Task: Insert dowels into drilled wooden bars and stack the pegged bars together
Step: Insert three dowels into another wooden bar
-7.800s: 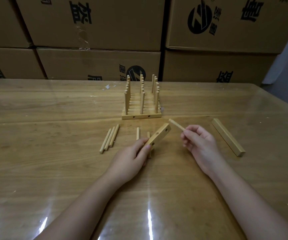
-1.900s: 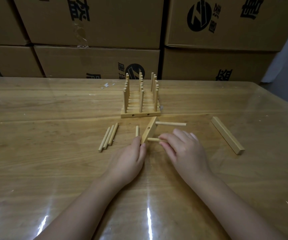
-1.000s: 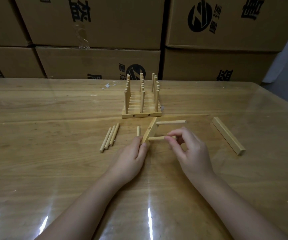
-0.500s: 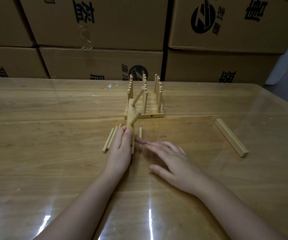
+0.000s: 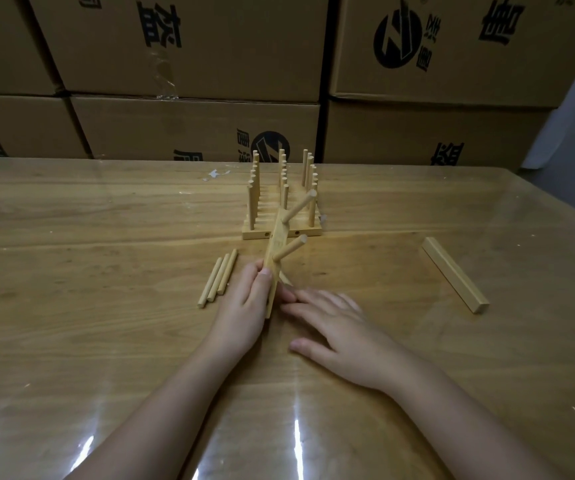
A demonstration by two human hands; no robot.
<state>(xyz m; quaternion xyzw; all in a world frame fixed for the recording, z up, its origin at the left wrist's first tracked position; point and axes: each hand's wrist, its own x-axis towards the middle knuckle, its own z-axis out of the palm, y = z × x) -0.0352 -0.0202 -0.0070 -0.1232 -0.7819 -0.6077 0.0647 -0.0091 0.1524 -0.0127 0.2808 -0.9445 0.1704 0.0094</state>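
My left hand (image 5: 244,306) grips the near end of a drilled wooden bar (image 5: 275,252). The bar tilts away from me and carries two dowels (image 5: 289,251) that stick out up and to the right. My right hand (image 5: 343,329) lies flat on the table with its fingers apart. Its fingertips touch a short loose dowel (image 5: 285,278) beside the bar's near end. Behind the bar stands the stack of pegged bars (image 5: 313,233) with several upright dowels. Three loose dowels (image 5: 218,277) lie left of my left hand.
A plain wooden bar (image 5: 452,273) lies on the table (image 5: 106,341) at the right. The table has a glossy clear cover. Stacked cardboard boxes (image 5: 192,126) form a wall along the far edge.
My left hand has swung the bar from lying sideways to pointing away from me. My right hand let go of the second dowel and dropped flat to the table beside the short loose dowel.
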